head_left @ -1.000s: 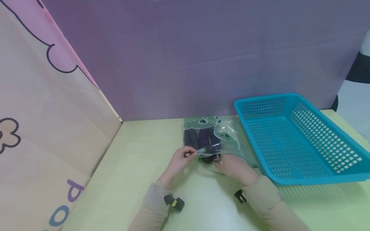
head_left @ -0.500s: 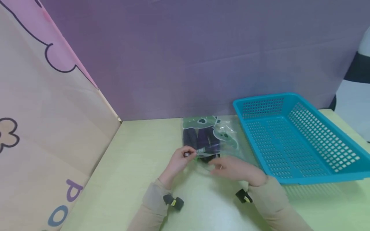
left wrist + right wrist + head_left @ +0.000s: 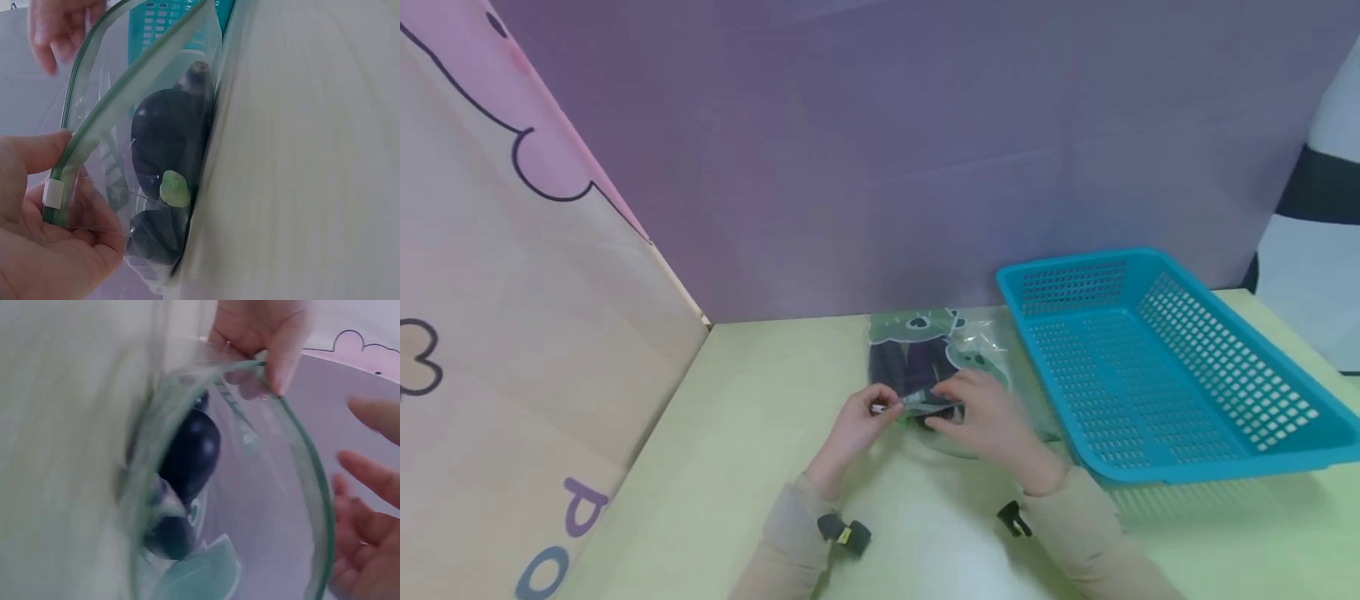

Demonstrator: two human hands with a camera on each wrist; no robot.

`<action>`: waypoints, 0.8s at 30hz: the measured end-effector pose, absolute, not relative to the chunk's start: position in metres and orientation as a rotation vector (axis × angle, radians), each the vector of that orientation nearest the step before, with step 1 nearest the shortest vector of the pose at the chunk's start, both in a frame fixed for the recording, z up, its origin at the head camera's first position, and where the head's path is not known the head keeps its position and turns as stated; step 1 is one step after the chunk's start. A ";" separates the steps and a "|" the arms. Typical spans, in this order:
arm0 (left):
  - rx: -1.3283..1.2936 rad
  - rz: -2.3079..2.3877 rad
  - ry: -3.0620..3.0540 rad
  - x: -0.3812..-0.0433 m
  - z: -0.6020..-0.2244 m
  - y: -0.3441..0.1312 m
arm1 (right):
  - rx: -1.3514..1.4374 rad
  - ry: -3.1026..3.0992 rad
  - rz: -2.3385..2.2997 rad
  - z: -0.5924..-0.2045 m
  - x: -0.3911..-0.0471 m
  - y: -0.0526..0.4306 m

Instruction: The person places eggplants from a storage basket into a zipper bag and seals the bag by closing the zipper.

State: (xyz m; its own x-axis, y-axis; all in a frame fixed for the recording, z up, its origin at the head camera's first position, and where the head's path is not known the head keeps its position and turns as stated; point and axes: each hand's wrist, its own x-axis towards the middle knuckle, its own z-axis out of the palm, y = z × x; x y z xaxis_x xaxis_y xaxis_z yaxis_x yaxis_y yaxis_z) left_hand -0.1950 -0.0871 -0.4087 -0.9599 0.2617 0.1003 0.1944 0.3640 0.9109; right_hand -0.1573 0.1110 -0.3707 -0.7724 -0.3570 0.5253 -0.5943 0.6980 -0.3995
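A clear zip bag (image 3: 917, 323) with green printed animal shapes lies on the table, holding several dark purple eggplants (image 3: 165, 134). Its mouth gapes in both wrist views, the two green zip strips apart. My left hand (image 3: 856, 423) pinches the mouth's left corner between thumb and fingers, right by a white slider (image 3: 54, 193). My right hand (image 3: 992, 421) is beside the upper strip with thumb and fingers spread; in the right wrist view nothing is between them. A pale green lump (image 3: 175, 189) shows among the eggplants; what it is I cannot tell.
A blue-green plastic basket (image 3: 1112, 367) with perforated sides stands right of the bag, close to its right edge. Behind the pale table (image 3: 775, 375) hangs a purple-grey cloth (image 3: 850, 167). A printed panel (image 3: 550, 333) borders the left side.
My right hand drew back from the bag's mouth, then came forward and higher, over the opening, fingers spread. My left hand keeps its pinch on the corner. The whole head view has shifted slightly.
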 end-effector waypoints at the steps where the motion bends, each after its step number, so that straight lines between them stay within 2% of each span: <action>1: 0.431 1.682 2.545 -0.195 -0.408 -0.087 | 0.740 -2.516 0.765 -0.372 -0.158 0.110; 14: 0.533 1.596 2.568 -0.198 -0.402 -0.089 | 0.954 -2.804 0.765 -0.385 -0.167 0.105; 24: 0.559 1.565 2.567 -0.194 -0.402 -0.091 | 0.777 -2.919 0.760 -0.396 -0.167 0.087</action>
State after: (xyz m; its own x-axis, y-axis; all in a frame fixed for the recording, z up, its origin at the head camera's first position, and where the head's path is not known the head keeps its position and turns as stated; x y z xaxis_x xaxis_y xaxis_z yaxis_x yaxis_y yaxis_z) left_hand -0.1945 -0.0910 -0.4018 -0.9299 0.3489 0.1170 0.2637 0.4102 0.8730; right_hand -0.1671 0.0869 -0.3959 -0.8752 -0.4610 0.1465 -0.4739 0.7565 -0.4508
